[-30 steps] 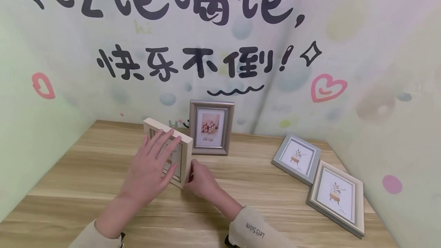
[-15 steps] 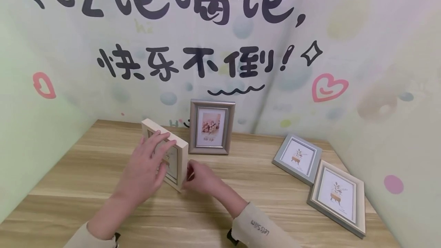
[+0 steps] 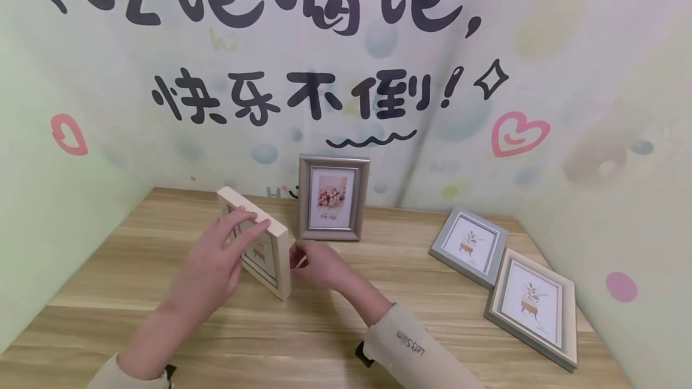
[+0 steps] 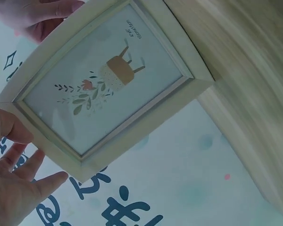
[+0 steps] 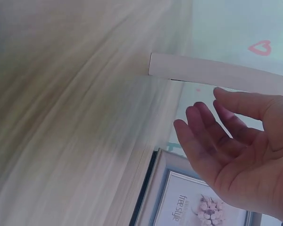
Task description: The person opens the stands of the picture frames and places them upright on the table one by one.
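Steadying, seemingly, the standing cream frame beneath its spread fingers, the left hand touches its top; the right hand (thumb parted, gripping nothing) hovers alongside.

A booth-like table corner is observed; whether it is housed in a home, a shop or a studio cannot be determined; the wood-grain table is backed by a pale wall covering, in which a soft vertical crease is noted; large black Chinese characters, a pink heart and coloured dots are displayed on it; both sides are closed in by pale side walls; decorative picture frames are set on the tabletop.
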### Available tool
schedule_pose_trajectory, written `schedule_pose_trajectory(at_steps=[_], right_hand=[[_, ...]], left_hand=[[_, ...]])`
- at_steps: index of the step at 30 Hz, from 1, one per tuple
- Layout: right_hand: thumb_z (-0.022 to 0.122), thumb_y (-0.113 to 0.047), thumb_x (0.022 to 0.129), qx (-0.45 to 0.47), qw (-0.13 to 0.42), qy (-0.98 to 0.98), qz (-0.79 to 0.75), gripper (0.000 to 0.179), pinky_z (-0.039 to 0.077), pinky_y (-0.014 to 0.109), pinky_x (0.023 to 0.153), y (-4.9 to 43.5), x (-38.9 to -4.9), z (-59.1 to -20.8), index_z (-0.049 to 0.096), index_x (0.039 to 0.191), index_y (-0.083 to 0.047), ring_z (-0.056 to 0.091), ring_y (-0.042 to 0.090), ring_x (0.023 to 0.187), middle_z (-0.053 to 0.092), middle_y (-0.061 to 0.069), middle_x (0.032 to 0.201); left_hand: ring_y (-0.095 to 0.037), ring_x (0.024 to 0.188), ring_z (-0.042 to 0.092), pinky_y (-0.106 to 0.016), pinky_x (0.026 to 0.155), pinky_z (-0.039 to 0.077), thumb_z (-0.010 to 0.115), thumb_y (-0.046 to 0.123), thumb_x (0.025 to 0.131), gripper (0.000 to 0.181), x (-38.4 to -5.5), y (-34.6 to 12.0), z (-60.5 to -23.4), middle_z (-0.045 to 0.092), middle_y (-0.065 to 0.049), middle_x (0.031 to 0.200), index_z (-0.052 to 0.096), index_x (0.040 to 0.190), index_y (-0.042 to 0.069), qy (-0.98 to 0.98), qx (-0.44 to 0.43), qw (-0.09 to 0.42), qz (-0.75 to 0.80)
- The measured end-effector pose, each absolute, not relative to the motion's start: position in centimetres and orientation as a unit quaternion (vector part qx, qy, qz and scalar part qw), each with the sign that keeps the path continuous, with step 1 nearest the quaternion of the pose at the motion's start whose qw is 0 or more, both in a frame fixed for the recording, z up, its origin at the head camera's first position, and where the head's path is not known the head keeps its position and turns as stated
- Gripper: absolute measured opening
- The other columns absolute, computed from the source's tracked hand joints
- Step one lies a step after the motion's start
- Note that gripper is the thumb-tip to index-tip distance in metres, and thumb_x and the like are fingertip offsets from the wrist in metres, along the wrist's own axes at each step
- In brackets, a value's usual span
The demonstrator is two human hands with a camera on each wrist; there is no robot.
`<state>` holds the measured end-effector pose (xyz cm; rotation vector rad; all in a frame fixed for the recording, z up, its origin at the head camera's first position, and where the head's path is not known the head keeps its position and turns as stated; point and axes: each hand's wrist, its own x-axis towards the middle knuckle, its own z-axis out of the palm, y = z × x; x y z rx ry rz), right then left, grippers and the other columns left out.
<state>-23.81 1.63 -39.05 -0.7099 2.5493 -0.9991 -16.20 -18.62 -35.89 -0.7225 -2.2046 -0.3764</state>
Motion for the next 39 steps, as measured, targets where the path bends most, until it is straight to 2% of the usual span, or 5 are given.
schedule_pose_trajectory(at_steps=[9,15,20,31,39], right_hand=[[0.068,-0.009,0.093,-0.276,0.104,0.883,-0.365,0.035,0.058,0.027,0.092,-0.1,-24.6,-39.6,0.060,0.128,-0.006,0.067,0.027,0.116,0.066,0.011,0.128],[0.068,-0.012,0.094,-0.297,0.068,0.890,-0.338,0.046,0.055,0.033,0.100,-0.8,-24.7,-39.9,0.055,0.138,-0.008,0.061,0.029,0.124,0.061,0.013,0.137],[0.064,-0.011,0.097,-0.301,0.066,0.892,-0.331,0.046,0.052,0.035,0.106,-1.1,-24.6,-39.9,0.052,0.141,-0.007,0.059,0.029,0.128,0.060,0.012,0.140],[0.060,-0.014,0.099,-0.308,0.057,0.896,-0.313,0.044,0.050,0.031,0.107,-2.2,-25.0,-40.4,0.050,0.142,-0.008,0.059,0.025,0.129,0.058,0.009,0.144],[0.059,-0.015,0.100,-0.308,0.023,0.901,-0.306,0.050,0.048,0.032,0.111,-3.0,-25.7,-40.7,0.043,0.148,-0.012,0.055,0.021,0.133,0.056,0.007,0.146]], left_hand=[[-0.032,0.122,0.057,-0.038,0.084,0.058,0.059,-0.024,0.060,0.078,-16.6,-19.8,-35.7,0.057,-0.013,0.135,0.062,0.130,0.010,-0.857,-0.303,0.385,-0.161],[-0.031,0.124,0.058,-0.031,0.085,0.055,0.057,-0.026,0.060,0.078,-17.3,-20.4,-35.8,0.057,-0.010,0.139,0.062,0.129,0.010,-0.857,-0.313,0.370,-0.178],[-0.031,0.123,0.059,-0.016,0.073,0.048,0.054,-0.026,0.062,0.077,-17.9,-20.9,-35.9,0.057,-0.009,0.140,0.062,0.128,0.011,-0.855,-0.322,0.359,-0.190],[-0.027,0.122,0.056,-0.010,0.060,0.033,0.046,-0.027,0.062,0.071,-18.9,-21.7,-36.0,0.057,-0.011,0.137,0.063,0.121,0.009,-0.837,-0.347,0.355,-0.230],[-0.028,0.124,0.054,-0.011,0.061,0.034,0.046,-0.028,0.064,0.070,-19.2,-21.8,-35.9,0.057,-0.012,0.136,0.063,0.120,0.009,-0.836,-0.353,0.347,-0.237]])
